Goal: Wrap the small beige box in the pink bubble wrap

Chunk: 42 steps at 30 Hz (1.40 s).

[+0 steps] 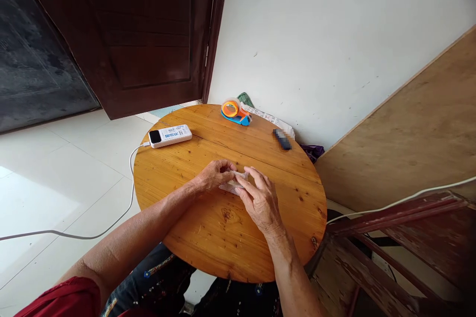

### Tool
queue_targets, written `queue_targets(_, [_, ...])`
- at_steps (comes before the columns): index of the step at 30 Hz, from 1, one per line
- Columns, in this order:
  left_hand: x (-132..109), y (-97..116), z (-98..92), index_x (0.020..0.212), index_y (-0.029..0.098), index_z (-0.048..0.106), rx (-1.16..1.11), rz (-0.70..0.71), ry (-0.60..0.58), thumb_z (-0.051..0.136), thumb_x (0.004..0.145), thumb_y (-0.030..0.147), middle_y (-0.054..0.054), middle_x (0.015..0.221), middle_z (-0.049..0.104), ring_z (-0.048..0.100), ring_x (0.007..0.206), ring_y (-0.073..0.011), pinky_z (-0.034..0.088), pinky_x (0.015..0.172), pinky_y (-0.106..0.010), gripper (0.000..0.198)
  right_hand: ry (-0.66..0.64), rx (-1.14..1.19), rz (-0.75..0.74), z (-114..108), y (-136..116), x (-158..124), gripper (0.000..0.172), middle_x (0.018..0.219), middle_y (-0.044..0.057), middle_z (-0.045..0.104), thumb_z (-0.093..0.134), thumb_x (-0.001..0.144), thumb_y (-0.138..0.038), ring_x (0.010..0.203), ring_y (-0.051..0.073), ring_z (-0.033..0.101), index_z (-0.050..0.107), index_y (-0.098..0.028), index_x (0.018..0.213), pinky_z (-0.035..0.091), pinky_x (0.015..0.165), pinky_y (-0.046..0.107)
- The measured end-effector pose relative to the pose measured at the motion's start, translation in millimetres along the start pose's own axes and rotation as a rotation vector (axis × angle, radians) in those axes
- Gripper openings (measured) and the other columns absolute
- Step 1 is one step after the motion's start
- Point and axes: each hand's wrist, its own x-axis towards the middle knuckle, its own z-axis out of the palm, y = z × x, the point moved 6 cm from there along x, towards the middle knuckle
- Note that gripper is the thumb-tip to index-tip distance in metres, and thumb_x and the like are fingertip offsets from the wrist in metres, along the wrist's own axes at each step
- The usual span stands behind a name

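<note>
Between my hands, just above the middle of the round wooden table [193, 218], is a small crinkled piece of see-through plastic [231, 187]. It looks like bubble wrap or a thin bag; whether anything lies inside cannot be made out. My left hand [217, 175] pinches its left side, thumb over the top and fingers curled behind. On the other side, my right hand [262, 202] has thumb and fingers bent around the right end, the fingertips touching the plastic.
An orange and blue tape dispenser [237, 112] stands at the table's far edge. A white power bank [171, 135] with a cable [131, 178] lies at the left. Near the right rim is a dark, blurred-out object [281, 139]. A white wall [316, 49] rises behind.
</note>
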Motion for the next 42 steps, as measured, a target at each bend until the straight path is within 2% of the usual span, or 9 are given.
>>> queue_targets(3, [0,0,0.1,0.089,0.015,0.059,0.032,-0.002,0.011,0.068,0.071,0.035,0.002,0.072,0.059,0.052,0.064,-0.0103,0.036,0.056,-0.021,0.029,0.018,0.001,-0.011,-1,-2,0,0.027,0.136,0.009,0.06,0.057,0.091,-0.029,0.125,0.031,0.054,0.073,-0.03,0.113,0.042,0.105,0.052])
queue_targets(6, [0,0,1.0,0.088,0.015,0.058,0.042,-0.001,0.007,0.066,0.071,0.032,0.003,0.071,0.058,0.05,0.063,-0.0097,0.036,0.056,-0.021,0.025,0.075,0.077,0.046,-10,5,-1,0.028,0.135,0.009,0.06,0.059,0.09,-0.034,0.122,0.03,0.057,0.071,-0.029,0.115,0.044,0.105,0.049])
queue_targets(10, [1,0,1.8,0.088,0.015,0.058,0.051,-0.006,0.003,0.062,0.071,0.028,0.004,0.071,0.057,0.048,0.061,-0.0092,0.035,0.055,-0.021,0.022,0.14,0.179,0.128,-18,17,-2,0.026,0.128,0.011,0.063,0.054,0.09,-0.026,0.122,0.028,0.058,0.069,-0.025,0.112,0.044,0.106,0.047])
queue_targets(14, [0,1,2.0,0.089,0.015,0.058,0.061,-0.015,0.002,0.062,0.071,0.028,0.003,0.071,0.057,0.049,0.062,-0.0095,0.035,0.056,-0.021,0.022,0.098,0.226,0.126,-14,19,-2,0.026,0.124,0.01,0.065,0.053,0.087,-0.02,0.119,0.026,0.059,0.068,-0.024,0.108,0.045,0.105,0.046])
queue_targets(21, [1,2,1.8,0.089,0.015,0.059,0.1,0.004,0.003,0.061,0.073,0.027,0.003,0.072,0.058,0.049,0.062,-0.0101,0.035,0.055,-0.021,0.021,0.06,0.208,0.12,-12,14,1,0.029,0.126,0.01,0.065,0.054,0.086,-0.02,0.12,0.026,0.059,0.069,-0.025,0.11,0.044,0.107,0.045])
queue_targets(30, [1,5,4.7,0.086,0.015,0.06,0.161,0.004,-0.012,0.06,0.074,0.026,0.003,0.069,0.059,0.051,0.061,-0.0107,0.036,0.054,-0.02,0.017,-0.115,0.109,0.067,-12,18,13,0.037,0.126,0.009,0.065,0.053,0.084,-0.015,0.119,0.026,0.06,0.065,-0.024,0.118,0.047,0.104,0.047])
queue_targets(36, [1,8,5.2,0.087,0.015,0.06,0.187,0.002,0.003,0.058,0.074,0.022,0.004,0.068,0.058,0.05,0.061,-0.0104,0.035,0.055,-0.021,0.015,-0.125,0.055,0.028,-11,20,22,0.044,0.127,0.007,0.065,0.048,0.081,-0.008,0.119,0.025,0.06,0.066,-0.025,0.117,0.047,0.104,0.046])
queue_targets(38, [1,8,4.9,0.087,0.014,0.061,0.21,0.004,0.009,0.057,0.074,0.021,0.004,0.067,0.058,0.05,0.061,-0.0103,0.035,0.055,-0.021,0.015,-0.125,0.061,0.025,-10,20,25,0.04,0.126,0.008,0.066,0.049,0.083,-0.01,0.118,0.025,0.061,0.068,-0.025,0.114,0.047,0.103,0.045])
queue_targets(42, [2,7,6.2,0.087,0.014,0.061,0.209,0.03,-0.01,0.058,0.076,0.023,0.003,0.07,0.06,0.052,0.064,-0.0113,0.037,0.057,-0.021,0.014,-0.094,0.083,0.026,-11,18,30,0.018,0.123,0.009,0.066,0.055,0.09,-0.024,0.111,0.026,0.063,0.073,-0.024,0.094,0.048,0.098,0.045])
